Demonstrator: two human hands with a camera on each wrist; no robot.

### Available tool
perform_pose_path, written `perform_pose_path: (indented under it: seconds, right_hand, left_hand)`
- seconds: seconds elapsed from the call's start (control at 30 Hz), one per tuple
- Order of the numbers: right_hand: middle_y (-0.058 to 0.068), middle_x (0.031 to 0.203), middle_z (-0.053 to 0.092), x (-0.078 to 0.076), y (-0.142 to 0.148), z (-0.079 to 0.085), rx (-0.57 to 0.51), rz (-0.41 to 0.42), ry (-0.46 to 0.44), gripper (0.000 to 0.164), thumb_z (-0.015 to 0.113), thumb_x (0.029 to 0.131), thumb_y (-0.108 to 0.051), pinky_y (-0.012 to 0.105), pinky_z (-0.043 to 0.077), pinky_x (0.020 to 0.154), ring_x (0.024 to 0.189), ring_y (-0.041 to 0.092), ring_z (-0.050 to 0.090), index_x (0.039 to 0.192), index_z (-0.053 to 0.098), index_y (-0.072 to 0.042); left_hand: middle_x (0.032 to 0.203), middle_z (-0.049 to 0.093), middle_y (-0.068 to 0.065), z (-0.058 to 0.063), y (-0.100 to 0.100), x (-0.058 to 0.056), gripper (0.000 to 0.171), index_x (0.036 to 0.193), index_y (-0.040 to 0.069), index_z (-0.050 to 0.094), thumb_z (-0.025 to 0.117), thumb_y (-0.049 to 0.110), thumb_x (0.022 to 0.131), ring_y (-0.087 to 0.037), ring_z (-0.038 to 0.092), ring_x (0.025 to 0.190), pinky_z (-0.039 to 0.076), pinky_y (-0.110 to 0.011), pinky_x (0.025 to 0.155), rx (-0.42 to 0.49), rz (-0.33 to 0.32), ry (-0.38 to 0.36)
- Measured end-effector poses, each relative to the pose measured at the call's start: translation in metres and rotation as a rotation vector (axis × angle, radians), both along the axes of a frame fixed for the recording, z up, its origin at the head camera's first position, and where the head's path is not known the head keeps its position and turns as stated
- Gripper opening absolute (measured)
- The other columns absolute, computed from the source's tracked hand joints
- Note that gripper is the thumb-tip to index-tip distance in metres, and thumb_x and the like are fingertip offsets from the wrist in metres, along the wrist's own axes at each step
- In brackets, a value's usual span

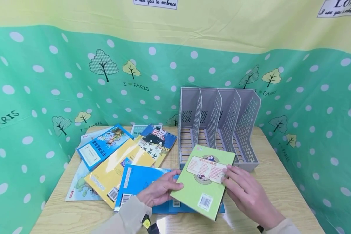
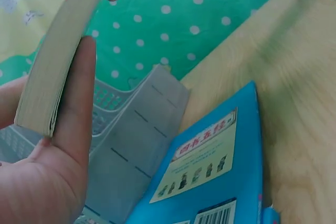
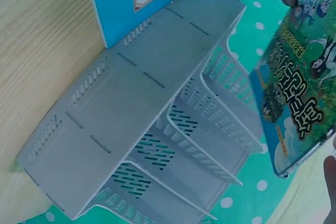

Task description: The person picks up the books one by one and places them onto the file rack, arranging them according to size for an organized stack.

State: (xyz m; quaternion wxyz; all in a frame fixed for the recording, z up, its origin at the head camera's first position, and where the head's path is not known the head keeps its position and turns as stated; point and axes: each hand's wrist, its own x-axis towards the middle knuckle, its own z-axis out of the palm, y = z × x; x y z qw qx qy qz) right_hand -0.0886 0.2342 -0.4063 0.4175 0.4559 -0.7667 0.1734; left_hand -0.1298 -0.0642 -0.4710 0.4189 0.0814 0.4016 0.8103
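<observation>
Between both hands a green book point(image 1: 206, 180) is held above the table, its back cover with a barcode facing up. My left hand point(image 1: 161, 190) grips its left edge, thumb on top and fingers beneath. At the book's right edge my right hand point(image 1: 248, 191) holds it with fingertips on the cover. The right wrist view shows the colorful front cover point(image 3: 304, 82); the left wrist view shows the page block point(image 2: 60, 56). Under the left hand lies a blue book point(image 1: 143, 182), and another blue book point(image 2: 210, 161) is partly hidden below the green one.
Just behind the green book stands a grey file rack point(image 1: 190, 104) with several upright compartments. To the left lie overlapping books: a yellow book point(image 1: 111, 172), a blue book with a picture cover point(image 1: 105, 146) and a dark-pictured book point(image 1: 159, 141). A polka-dot cloth point(image 1: 152, 74) surrounds the wooden table point(image 1: 280, 195).
</observation>
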Motion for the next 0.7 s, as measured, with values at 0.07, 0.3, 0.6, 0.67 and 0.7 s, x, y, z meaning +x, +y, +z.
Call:
perform_pose_path:
  seconds: [0.07, 0.3, 0.6, 0.67, 0.7]
  right_hand:
    - [0.025, 0.116, 0.062, -0.002, 0.003, -0.005, -0.031, -0.028, -0.040, 0.032, 0.049, 0.099, -0.021, 0.035, 0.038, 0.107, 0.104, 0.042, 0.058, 0.106, 0.067, 0.004]
    - [0.021, 0.134, 0.049, 0.000, 0.012, -0.019, -0.328, -0.158, -0.600, 0.046, 0.053, 0.093, -0.006, 0.018, 0.037, 0.104, 0.122, 0.020, 0.050, 0.137, 0.044, 0.003]
    - [0.015, 0.122, 0.060, 0.000, 0.011, -0.016, -0.784, 0.238, -1.412, 0.044, 0.022, 0.107, -0.018, 0.040, 0.057, 0.076, 0.100, 0.024, 0.065, 0.140, 0.032, 0.009]
    - [0.015, 0.122, 0.062, -0.002, 0.013, -0.017, -0.797, 0.418, -1.501, 0.045, 0.017, 0.107, -0.017, 0.043, 0.057, 0.078, 0.101, 0.028, 0.065, 0.141, 0.033, 0.007]
    - [0.016, 0.122, 0.062, -0.003, 0.013, -0.018, -0.796, 0.491, -1.543, 0.044, 0.016, 0.107, -0.016, 0.043, 0.057, 0.078, 0.101, 0.030, 0.066, 0.141, 0.035, 0.005]
  left_hand:
    - [0.125, 0.058, -0.024, 0.001, 0.000, 0.001, 0.050, 0.135, 0.004, 0.038, 0.060, 0.002, 0.090, -0.034, 0.062, 0.108, 0.052, -0.043, 0.088, -0.034, 0.047, 0.033]
    - [0.115, 0.064, -0.022, 0.004, 0.005, 0.006, 0.050, 0.132, 0.004, 0.042, 0.066, 0.004, 0.088, -0.032, 0.067, 0.098, 0.056, -0.039, 0.081, -0.183, 0.173, 0.165]
    - [0.116, 0.061, -0.023, 0.006, 0.014, 0.012, 0.050, 0.133, 0.006, 0.040, 0.063, -0.001, 0.088, -0.034, 0.066, 0.097, 0.056, -0.041, 0.080, -0.168, 0.162, 0.223]
    - [0.117, 0.061, -0.023, 0.006, 0.014, 0.013, 0.052, 0.133, 0.007, 0.039, 0.063, -0.001, 0.088, -0.034, 0.066, 0.098, 0.056, -0.041, 0.080, -0.163, 0.160, 0.217]
    - [0.116, 0.061, -0.022, 0.005, 0.015, 0.014, 0.052, 0.133, 0.007, 0.039, 0.063, -0.001, 0.088, -0.033, 0.066, 0.097, 0.056, -0.040, 0.080, -0.163, 0.163, 0.218]
